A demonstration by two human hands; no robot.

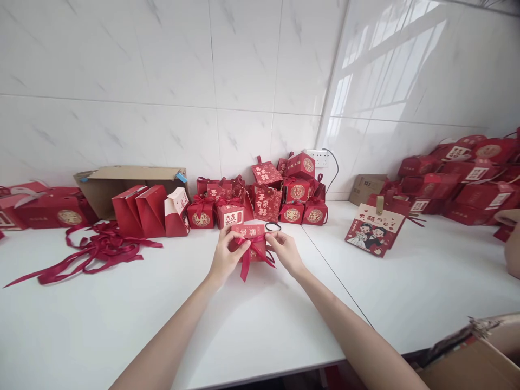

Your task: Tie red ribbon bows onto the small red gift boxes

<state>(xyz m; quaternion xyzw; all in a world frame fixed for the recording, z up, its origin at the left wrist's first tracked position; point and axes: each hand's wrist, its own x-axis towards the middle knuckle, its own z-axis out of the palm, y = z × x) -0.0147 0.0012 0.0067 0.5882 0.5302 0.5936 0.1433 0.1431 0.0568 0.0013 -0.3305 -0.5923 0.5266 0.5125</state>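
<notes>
A small red gift box (255, 230) with gold Chinese characters stands on the white table before me. A dark red ribbon (246, 266) is tied around it in a bow, its tails hanging down the near side. My left hand (226, 253) pinches the bow's left side between thumb and fingers. On the other side, my right hand (286, 251) is closed on the ribbon at the box's upper right edge. The fingers partly cover the knot and the box's sides. Just behind the box lies a black ring (273, 227).
Loose ribbons (97, 252) lie in a heap at left, near folded red boxes (152, 211) and an open carton (134, 173). Finished boxes (298, 190) are stacked against the wall. A picture box (369, 233) stands at right; another person's hand (512, 238) shows at the edge.
</notes>
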